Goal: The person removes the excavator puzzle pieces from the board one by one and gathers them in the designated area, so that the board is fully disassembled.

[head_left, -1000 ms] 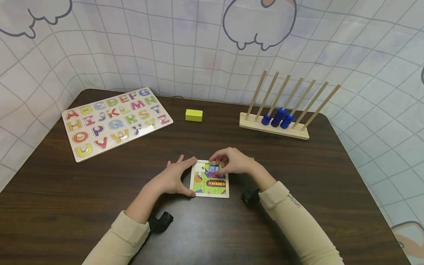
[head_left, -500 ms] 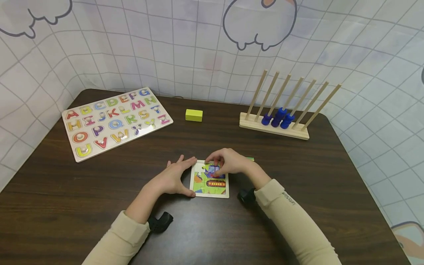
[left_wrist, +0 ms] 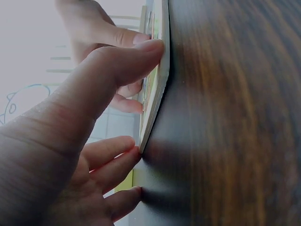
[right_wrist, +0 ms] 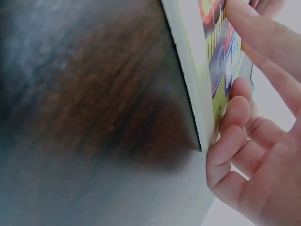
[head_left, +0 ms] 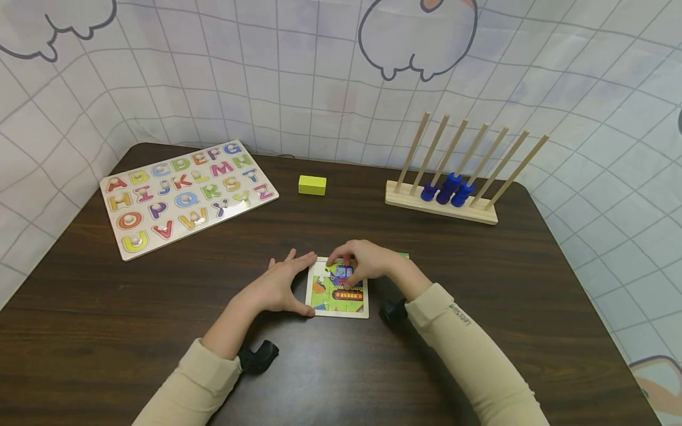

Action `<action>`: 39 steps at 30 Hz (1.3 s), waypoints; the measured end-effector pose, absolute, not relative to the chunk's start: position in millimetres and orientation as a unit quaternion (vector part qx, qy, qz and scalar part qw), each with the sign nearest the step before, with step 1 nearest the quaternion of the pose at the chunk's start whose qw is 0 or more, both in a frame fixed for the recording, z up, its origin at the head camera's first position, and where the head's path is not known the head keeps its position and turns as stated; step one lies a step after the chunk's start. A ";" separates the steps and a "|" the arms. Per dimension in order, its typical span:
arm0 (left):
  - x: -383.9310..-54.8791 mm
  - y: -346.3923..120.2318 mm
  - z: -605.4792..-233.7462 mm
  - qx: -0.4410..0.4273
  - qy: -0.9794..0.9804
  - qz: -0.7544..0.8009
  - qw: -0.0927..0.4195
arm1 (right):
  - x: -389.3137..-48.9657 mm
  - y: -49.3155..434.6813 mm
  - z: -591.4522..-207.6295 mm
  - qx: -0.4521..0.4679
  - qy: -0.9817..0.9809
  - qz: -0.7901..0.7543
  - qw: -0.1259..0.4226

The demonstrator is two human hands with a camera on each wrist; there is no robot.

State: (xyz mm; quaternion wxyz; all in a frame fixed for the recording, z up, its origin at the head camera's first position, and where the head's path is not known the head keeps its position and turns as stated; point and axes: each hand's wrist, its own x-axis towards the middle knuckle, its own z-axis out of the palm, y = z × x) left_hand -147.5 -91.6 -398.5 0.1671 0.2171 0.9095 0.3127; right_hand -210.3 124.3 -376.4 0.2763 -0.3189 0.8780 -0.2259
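Observation:
A small square jigsaw puzzle [head_left: 338, 302] in a pale wooden frame shows a digger picture; a bare white patch [head_left: 320, 269] lies at its upper left. My left hand [head_left: 274, 287] spans the frame's left side, thumb at the near corner and index fingertip at the far one. The left wrist view shows the thumb [left_wrist: 136, 59] pressing the frame's edge. Curled over the top right, my right hand [head_left: 371, 260] holds a puzzle piece [head_left: 343, 271] with the blue cab between thumb and index finger. Whether this piece lies flush is unclear.
An alphabet peg board [head_left: 189, 198] lies at the back left. A yellow block [head_left: 312, 185] stands farther back. At the back right is a wooden peg rack [head_left: 441, 204] with blue beads. Something green [head_left: 403, 255] shows partly behind my right hand.
My right hand has shifted slightly left over the puzzle, and its thumb has come a little nearer to me. The left hand and the frame have stayed in place.

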 end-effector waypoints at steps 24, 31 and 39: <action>-147.5 -92.2 -399.8 0.217 0.910 0.313 0.167 | -211.3 121.6 -377.1 -0.329 0.870 -0.220 0.294; -147.8 -92.0 -399.8 0.217 0.909 0.314 0.168 | -211.1 122.1 -379.1 -0.325 0.871 -0.229 0.287; -147.8 -92.1 -398.9 0.217 0.908 0.315 0.168 | -207.4 121.7 -378.6 -0.301 0.881 -0.238 0.277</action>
